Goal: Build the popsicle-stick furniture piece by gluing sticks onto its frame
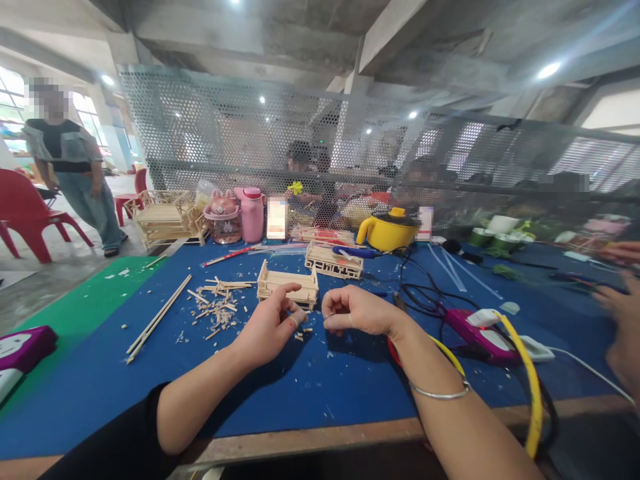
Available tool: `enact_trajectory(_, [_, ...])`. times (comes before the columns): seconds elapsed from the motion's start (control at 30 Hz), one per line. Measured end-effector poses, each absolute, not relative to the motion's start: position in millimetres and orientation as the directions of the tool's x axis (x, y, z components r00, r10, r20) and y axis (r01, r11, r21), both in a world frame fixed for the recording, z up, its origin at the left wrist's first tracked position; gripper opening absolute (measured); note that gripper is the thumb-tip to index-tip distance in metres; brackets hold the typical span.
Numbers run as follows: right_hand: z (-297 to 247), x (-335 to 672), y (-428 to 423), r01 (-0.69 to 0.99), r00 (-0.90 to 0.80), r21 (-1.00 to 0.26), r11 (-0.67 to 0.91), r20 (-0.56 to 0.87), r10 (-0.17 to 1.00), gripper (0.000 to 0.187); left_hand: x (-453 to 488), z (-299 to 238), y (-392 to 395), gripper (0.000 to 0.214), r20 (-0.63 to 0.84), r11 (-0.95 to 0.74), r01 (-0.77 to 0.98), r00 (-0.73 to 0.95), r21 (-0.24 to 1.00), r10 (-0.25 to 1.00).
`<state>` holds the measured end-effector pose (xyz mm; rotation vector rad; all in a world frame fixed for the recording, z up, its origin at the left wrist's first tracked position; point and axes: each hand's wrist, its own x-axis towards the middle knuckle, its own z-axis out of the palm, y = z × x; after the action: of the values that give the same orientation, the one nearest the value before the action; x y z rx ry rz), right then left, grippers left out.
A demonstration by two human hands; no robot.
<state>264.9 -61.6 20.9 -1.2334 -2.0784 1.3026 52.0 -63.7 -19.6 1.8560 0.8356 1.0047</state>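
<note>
My left hand (269, 325) rests on the blue table cover (310, 387) with its fingers curled; thumb and forefinger pinch a tiny wooden piece I can barely make out. My right hand (353, 311) is closed in a loose fist a little to the right, fingertips pressed together on something too small to name. Just behind both hands stands a small wooden stick frame (287, 285). A few short wood bits (301, 333) lie between the hands. A silver bangle (440, 392) circles my right wrist.
Cut stick scraps (219, 303) and long sticks (157, 320) lie left. A second wooden model (334, 260), yellow pot (389, 230), pink bottles (253, 213) and stacked wooden frames (167, 217) stand behind. A pink tool (480, 330) with cables lies right. Another person's blurred hands (623, 313) are at far right; someone stands at far left.
</note>
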Motion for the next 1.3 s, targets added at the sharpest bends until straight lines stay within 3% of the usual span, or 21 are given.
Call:
enact_trajectory(0.4, [21.0, 255.3, -61.1, 0.486, -0.423, -0.791, 0.372, 0.160, 0.892, 0.062, 51.9, -20.2, -61.8, 0.041, 0.313, -0.419, 0.164, 0.443, 0.893, 0.840])
enact_trajectory(0.53, [18.2, 243.9, -65.9, 0.425, -0.400, -0.772, 0.473, 0.309, 0.863, 0.033, 51.3, -19.4, -61.8, 0.042, 0.312, -0.422, 0.194, 0.423, 0.886, 0.851])
enact_trajectory(0.73, [14.3, 229.7, -70.4, 0.589, -0.439, -0.547, 0.595, 0.401, 0.804, 0.015, 50.3, -18.8, -60.3, 0.042, 0.335, -0.450, 0.197, 0.431, 0.871, 0.838])
enact_trajectory(0.93, [15.3, 228.6, -72.8, 0.685, -0.488, -0.314, 0.657, 0.472, 0.734, 0.015, 54.0, -23.7, -59.4, 0.042, 0.321, -0.447, 0.221, 0.437, 0.867, 0.840])
enact_trajectory(1.17, [16.6, 241.6, -64.0, 0.761, -0.404, -0.209, 0.614, 0.588, 0.701, 0.016, 42.9, -11.0, -51.9, 0.041, 0.460, -0.498, 0.458, 0.201, 0.736, 0.865])
enact_trajectory(1.23, [14.3, 245.4, -59.8, 0.781, -0.385, -0.176, 0.599, 0.619, 0.684, 0.016, 40.7, -2.9, -44.9, 0.045, 0.571, -0.594, 0.529, 0.230, 0.606, 0.788])
enact_trajectory(1.3, [11.1, 246.7, -56.7, 0.789, -0.383, -0.146, 0.597, 0.642, 0.664, 0.018, 42.5, 4.9, -37.4, 0.053, 0.641, -0.704, 0.572, 0.361, 0.421, 0.677])
